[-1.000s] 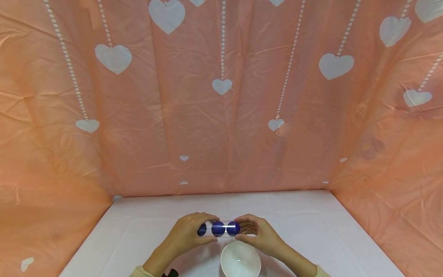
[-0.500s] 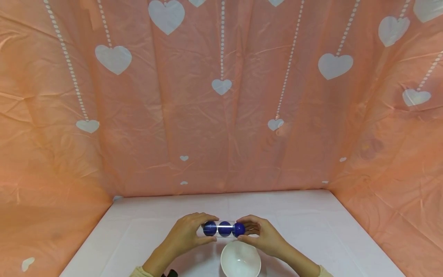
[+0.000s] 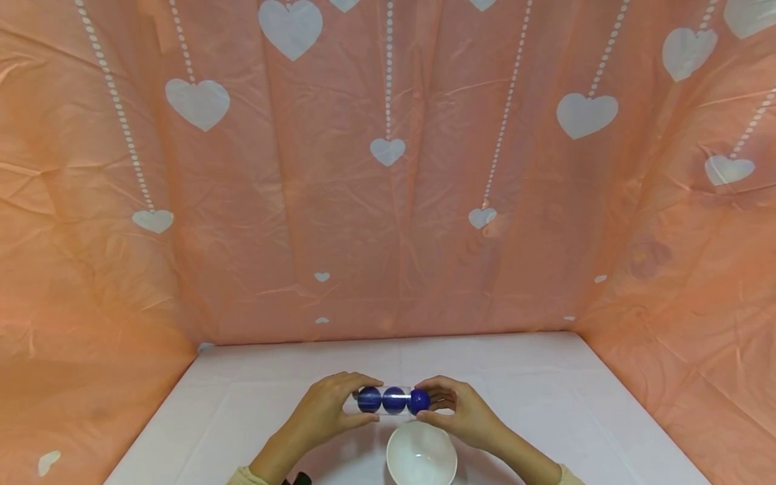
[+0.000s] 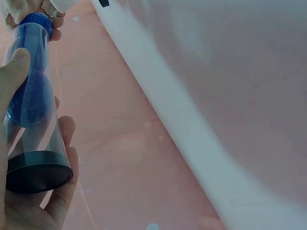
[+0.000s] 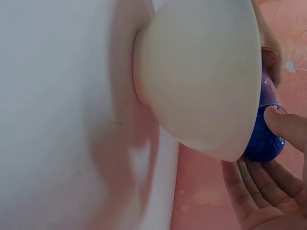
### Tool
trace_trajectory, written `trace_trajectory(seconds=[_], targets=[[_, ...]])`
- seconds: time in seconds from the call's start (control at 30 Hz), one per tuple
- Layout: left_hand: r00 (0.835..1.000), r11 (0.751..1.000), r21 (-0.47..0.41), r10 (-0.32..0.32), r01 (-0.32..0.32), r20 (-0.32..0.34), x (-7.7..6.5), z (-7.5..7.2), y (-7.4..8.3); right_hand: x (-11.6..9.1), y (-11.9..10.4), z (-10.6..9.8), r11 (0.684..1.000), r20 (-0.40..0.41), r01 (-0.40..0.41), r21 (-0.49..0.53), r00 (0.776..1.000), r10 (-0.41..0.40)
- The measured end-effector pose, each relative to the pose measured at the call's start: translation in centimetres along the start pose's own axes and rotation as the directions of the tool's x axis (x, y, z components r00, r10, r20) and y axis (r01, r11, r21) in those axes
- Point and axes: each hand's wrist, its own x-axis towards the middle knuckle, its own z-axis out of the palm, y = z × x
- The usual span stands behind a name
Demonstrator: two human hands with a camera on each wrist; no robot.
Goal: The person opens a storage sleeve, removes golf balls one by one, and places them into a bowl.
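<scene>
Held level over the table is a clear plastic tube (image 3: 381,400), with blue balls (image 3: 394,400) lined up inside it. My left hand (image 3: 330,404) grips its left part, thumb below and fingers above in the head view. A black cap (image 4: 41,175) closes that end, as the left wrist view shows. At the other end, the rightmost ball (image 3: 419,401) sticks partly out of the tube's mouth. My right hand (image 3: 455,409) pinches there between thumb and fingers, the thumb (image 5: 283,122) lying on the ball at the rim.
A white bowl (image 3: 403,448) stands on the white-covered table (image 3: 273,370) just below the tube's right end. A small black object (image 3: 302,478) lies at the front edge, left of the bowl. Orange sheeting (image 3: 388,236) with white hearts walls the back and sides.
The blue balls have slid to the right inside the tube, and the rightmost one now pokes out of its end. My right hand has shifted slightly right; the left stays in place.
</scene>
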Motion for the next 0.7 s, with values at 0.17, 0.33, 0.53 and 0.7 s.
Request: trace_trajectory(seconds=[0.17, 0.33, 0.53, 0.7], targets=[[1.000, 1.000, -0.013, 0.004, -0.004, -0.011, -0.05, 0.01, -0.08, -0.03, 0.04, -0.05, 1.000, -0.001, 0.006, -0.001, 1.000, -0.006], [1.000, 1.000, -0.026, 0.002, -0.003, -0.028, -0.20, 0.11, -0.31, -0.04, 0.08, -0.07, 1.000, -0.004, 0.018, 0.007, 1.000, -0.018], [0.999, 0.999, -0.032, -0.004, 0.002, -0.037, -0.25, 0.27, -0.62, -0.11, 0.26, -0.12, 1.000, -0.015, 0.027, 0.014, 1.000, -0.026], [0.999, 1.000, -0.030, -0.005, 0.003, -0.043, -0.24, 0.38, -0.77, -0.32, 0.29, -0.30, 1.000, -0.015, 0.017, 0.008, 1.000, -0.017]])
